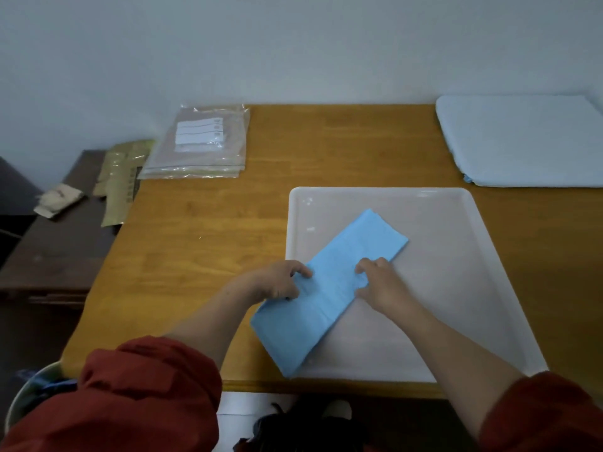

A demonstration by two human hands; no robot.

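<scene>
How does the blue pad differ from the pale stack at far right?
The blue pad is bright blue, folded narrow; the pale stack is whitish and wide. The blue pad lies diagonally over the tray, held by the left hand and right hand; the pale stack sits untouched on the table.

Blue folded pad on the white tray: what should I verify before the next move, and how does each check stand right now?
1. The left hand grips the blue folded pad at its left long edge: ok.
2. The right hand grips the opposite long edge: ok.
3. Pad fully inside the white tray: not ok, its near end overhangs the tray's left rim over the wooden table.
4. Pad squared to the tray: not ok, it lies diagonally.
5. Bare tray floor to the right of the pad: ok.
6. Folded layers lined up underneath: cannot tell.
</scene>
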